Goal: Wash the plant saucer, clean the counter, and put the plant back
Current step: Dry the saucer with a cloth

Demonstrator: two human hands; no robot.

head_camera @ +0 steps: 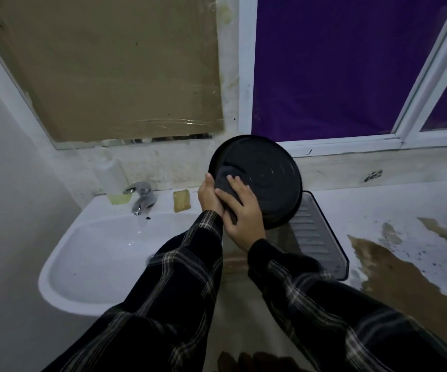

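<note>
At six o'clock our plaid sleeves (179, 285) reach forward. Our right hand (243, 214) lies with fingers nearly straight, pressing a dark cloth (226, 181) against the black plant saucer (266, 173). Our left hand (209, 196) grips the saucer's rim at its nine o'clock, thumb curled over the edge. The saucer stands tilted on edge at centre, above a ribbed drain tray (317, 237). At nine o'clock lies the white sink (93, 253), with the faucet (141, 196) and a yellow sponge (181, 201) beyond.

worn home washroom: wall basin (88, 264), tap (141, 196), taped-over mirror (104, 65)
</note>
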